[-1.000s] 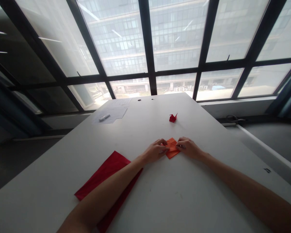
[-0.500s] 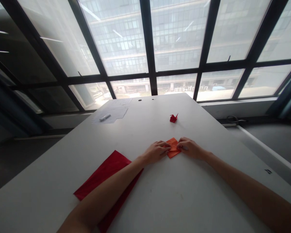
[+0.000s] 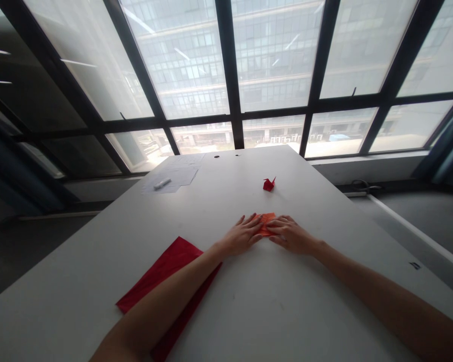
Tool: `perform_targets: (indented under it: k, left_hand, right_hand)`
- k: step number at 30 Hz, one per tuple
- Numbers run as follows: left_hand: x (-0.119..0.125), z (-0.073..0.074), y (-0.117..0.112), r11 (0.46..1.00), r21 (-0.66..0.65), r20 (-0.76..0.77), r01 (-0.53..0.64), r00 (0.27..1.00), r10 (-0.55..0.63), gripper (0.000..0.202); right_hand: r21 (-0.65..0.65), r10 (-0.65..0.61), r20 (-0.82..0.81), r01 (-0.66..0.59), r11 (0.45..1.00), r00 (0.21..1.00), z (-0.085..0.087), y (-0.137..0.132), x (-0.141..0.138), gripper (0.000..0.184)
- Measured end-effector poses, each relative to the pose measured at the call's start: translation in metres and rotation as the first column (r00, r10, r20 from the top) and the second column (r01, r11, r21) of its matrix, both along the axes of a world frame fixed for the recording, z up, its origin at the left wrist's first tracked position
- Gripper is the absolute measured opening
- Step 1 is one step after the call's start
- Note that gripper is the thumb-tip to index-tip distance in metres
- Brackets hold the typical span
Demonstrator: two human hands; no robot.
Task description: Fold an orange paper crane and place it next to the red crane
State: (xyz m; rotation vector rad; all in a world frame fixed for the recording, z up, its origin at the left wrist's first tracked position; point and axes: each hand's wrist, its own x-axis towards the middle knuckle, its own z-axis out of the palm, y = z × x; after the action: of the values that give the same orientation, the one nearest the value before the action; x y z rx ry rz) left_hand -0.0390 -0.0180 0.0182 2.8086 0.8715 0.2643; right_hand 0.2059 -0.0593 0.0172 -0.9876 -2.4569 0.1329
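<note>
A small folded piece of orange origami paper [image 3: 266, 219] lies on the white table, partly hidden beneath my fingers. My left hand [image 3: 242, 235] rests on its left side, fingers stretched out and spread. From the right, my right hand [image 3: 290, 234] presses on the paper with extended fingers laid flat. Just beyond the hands stands a red folded paper crane [image 3: 269, 184]. Under my left forearm is a large sheet of red paper [image 3: 162, 269], partly covered by the arm.
White printed sheets [image 3: 181, 173] lie at the table's far left, with a white marker-like object [image 3: 162, 183] on them. The white table [image 3: 249, 311] reaches toward tall black-framed windows. A small dark mark [image 3: 414, 265] shows near its right edge.
The lower corner of the orange paper has been folded up, so its near edge is now flatter. My fingers have gone from pinching its sides to lying stretched out over it.
</note>
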Motion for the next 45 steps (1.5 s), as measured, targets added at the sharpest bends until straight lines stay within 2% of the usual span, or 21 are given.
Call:
perform_targets:
  k: [4, 7, 10, 14, 20, 27, 34, 37, 40, 45]
  left_hand:
    - [0.0, -0.002, 0.001, 0.999, -0.046, -0.037, -0.02, 0.999, 0.019, 0.057]
    - [0.0, -0.001, 0.001, 0.999, -0.025, -0.026, -0.021, 0.999, 0.02, 0.059]
    - [0.0, 0.002, -0.001, 1.0, 0.02, 0.016, 0.021, 1.0, -0.021, 0.057]
    - [-0.002, 0.0, 0.001, 0.998, 0.005, 0.014, 0.07, 0.997, -0.07, 0.053]
    - [-0.002, -0.01, 0.005, 0.999, 0.034, -0.007, -0.029, 1.0, 0.03, 0.055]
    - [-0.001, -0.01, 0.004, 0.994, 0.015, -0.028, -0.104, 0.994, 0.105, 0.057]
    - [-0.001, -0.019, 0.009, 0.96, 0.048, 0.004, -0.277, 0.961, 0.277, 0.06]
    - [-0.001, -0.017, 0.009, 0.979, 0.096, 0.019, -0.18, 0.984, 0.179, 0.061]
    - [-0.002, -0.015, 0.009, 0.995, 0.068, -0.017, -0.066, 0.998, 0.067, 0.059]
    - [-0.002, -0.018, 0.011, 0.995, 0.007, -0.022, -0.099, 0.995, 0.099, 0.061]
  right_hand:
    - [-0.007, -0.001, 0.013, 0.001, 1.0, 1.0, -0.003, 0.002, 0.001, 0.032]
    - [0.002, 0.014, 0.017, -0.014, 1.0, 1.0, -0.006, 0.003, 0.002, 0.032]
    - [0.001, 0.015, 0.0, -0.015, 1.0, 1.0, -0.008, 0.004, 0.002, 0.033]
    - [-0.001, -0.001, 0.008, 0.001, 1.0, 1.0, -0.008, 0.004, 0.001, 0.033]
    - [0.028, -0.019, -0.026, 0.02, 0.999, 0.999, -0.009, 0.007, 0.002, 0.026]
    - [-0.042, 0.009, -0.037, -0.011, 0.999, 0.999, -0.012, 0.011, 0.011, 0.03]
    - [-0.085, -0.002, -0.037, -0.001, 0.996, 0.999, -0.014, 0.012, 0.008, 0.032]
    - [-0.105, 0.015, -0.04, -0.02, 0.994, 0.999, -0.013, 0.011, 0.009, 0.033]
    - [-0.133, 0.048, -0.045, -0.054, 0.99, 0.998, -0.012, 0.01, 0.01, 0.035]
    - [-0.197, 0.007, -0.049, -0.017, 0.98, 0.999, -0.016, 0.014, 0.009, 0.038]
